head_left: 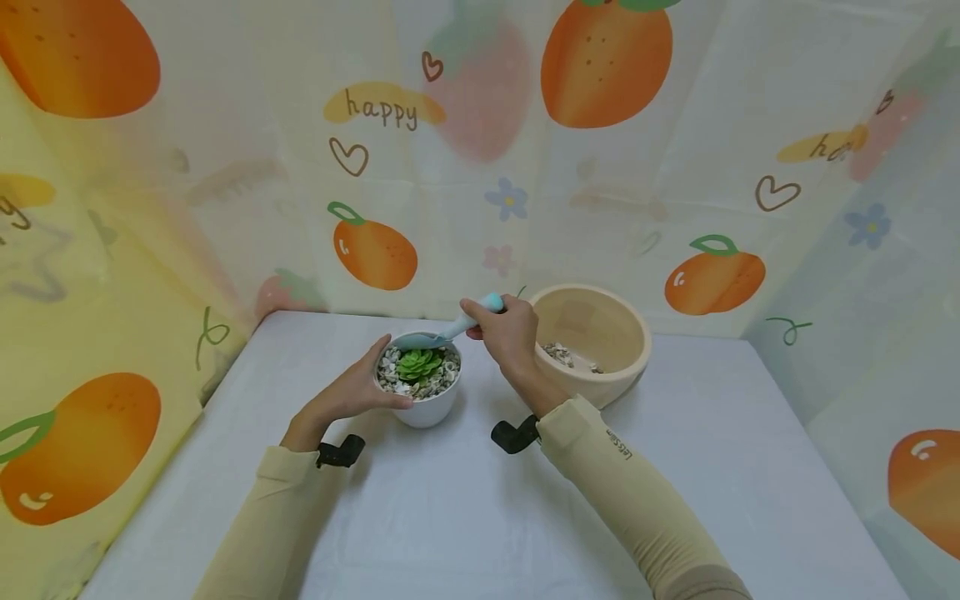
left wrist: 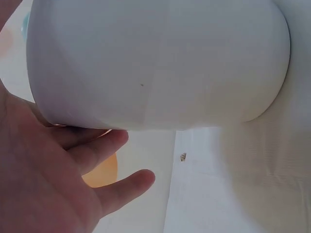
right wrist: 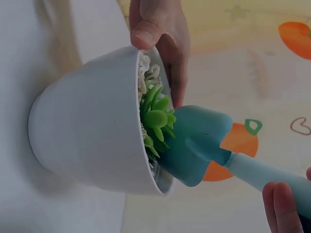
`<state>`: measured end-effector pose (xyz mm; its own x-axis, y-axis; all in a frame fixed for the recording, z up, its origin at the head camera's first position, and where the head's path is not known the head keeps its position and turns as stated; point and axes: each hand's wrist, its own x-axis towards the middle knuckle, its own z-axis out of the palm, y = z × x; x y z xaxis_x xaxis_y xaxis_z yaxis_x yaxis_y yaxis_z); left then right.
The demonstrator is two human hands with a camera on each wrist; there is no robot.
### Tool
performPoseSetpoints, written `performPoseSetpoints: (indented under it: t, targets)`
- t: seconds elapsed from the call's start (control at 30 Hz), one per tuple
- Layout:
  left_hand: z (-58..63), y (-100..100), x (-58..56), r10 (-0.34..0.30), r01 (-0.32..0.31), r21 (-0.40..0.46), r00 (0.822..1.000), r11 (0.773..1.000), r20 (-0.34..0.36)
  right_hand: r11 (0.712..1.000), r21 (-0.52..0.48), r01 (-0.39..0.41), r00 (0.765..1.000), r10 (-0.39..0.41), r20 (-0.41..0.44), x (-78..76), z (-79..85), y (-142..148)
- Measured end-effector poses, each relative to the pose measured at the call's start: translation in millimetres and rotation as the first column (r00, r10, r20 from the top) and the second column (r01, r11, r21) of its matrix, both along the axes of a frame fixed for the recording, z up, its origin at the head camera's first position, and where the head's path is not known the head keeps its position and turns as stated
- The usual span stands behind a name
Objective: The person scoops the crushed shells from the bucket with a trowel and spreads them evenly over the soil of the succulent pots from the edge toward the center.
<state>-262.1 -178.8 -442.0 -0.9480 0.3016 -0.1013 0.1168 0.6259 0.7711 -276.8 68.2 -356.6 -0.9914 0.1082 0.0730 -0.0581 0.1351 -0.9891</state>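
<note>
A white flowerpot (head_left: 426, 411) stands upright on the table, holding a green succulent (head_left: 418, 365) set among pale pebbles (head_left: 442, 382). My left hand (head_left: 356, 390) grips the pot from its left side, thumb at the near rim and fingers around the far side. In my right hand (head_left: 512, 335) is the handle of a light blue garden trowel (head_left: 461, 324). Its blade (right wrist: 187, 141) lies at the far rim, behind the succulent, as the right wrist view shows. The pot's smooth wall (left wrist: 160, 63) fills most of the left wrist view.
To the right, a large beige planter (head_left: 600, 321) with some pebbles (head_left: 558, 354) at its bottom stands beside my right forearm. A white cloth covers the table (head_left: 435, 517). A fruit-printed sheet (head_left: 600, 200) hangs behind it and at both sides.
</note>
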Motion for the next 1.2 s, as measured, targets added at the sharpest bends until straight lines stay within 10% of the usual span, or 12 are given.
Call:
performPoseSetpoints:
  t: [1.2]
  targets:
    - [2.7,6,3.3,0.047,-0.047,-0.049,0.999,0.998,-0.013,1.000,0.027,0.011,0.999,-0.010,-0.049,0.3,10.6,6]
